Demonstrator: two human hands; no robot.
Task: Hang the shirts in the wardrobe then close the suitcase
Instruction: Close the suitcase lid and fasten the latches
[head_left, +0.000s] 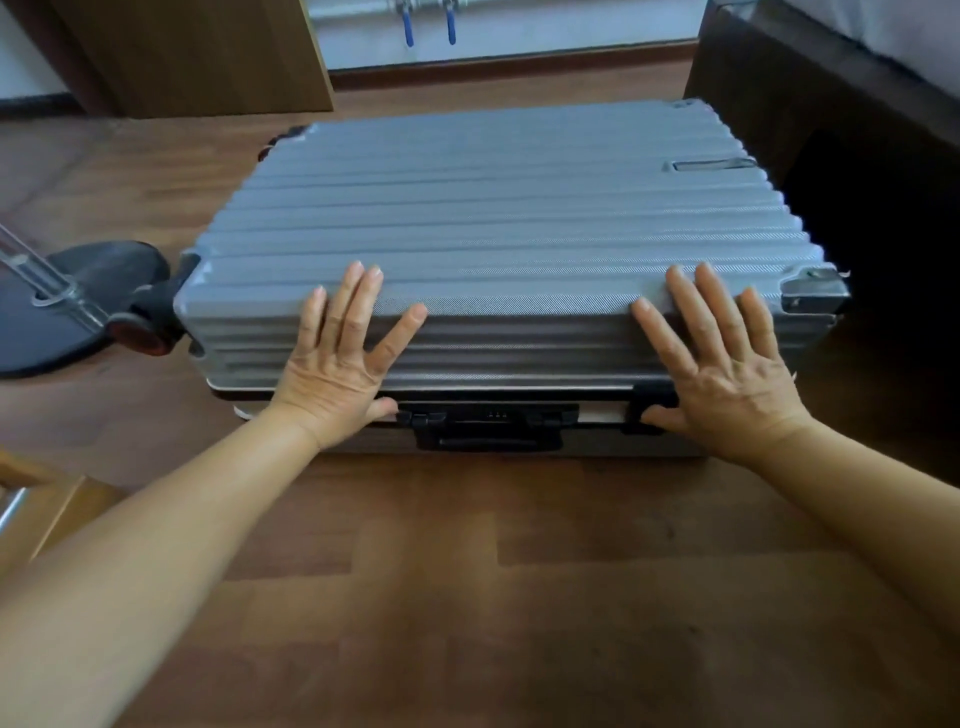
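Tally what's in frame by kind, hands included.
Hands: 2, left hand and right hand, both flat with spread fingers on the suitcase lid
Suitcase: 1, grey ribbed, lid down, on the wood floor
Carry handle: 1, black, on the near side
Blue-handled valves: 2, by the far wall
Dark round floor base: 1, left of the case
Total: 7

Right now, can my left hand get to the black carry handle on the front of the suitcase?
Probably yes. The left hand lies flat on the suitcase lid edge, just beside the black handle, and nothing sits between them.
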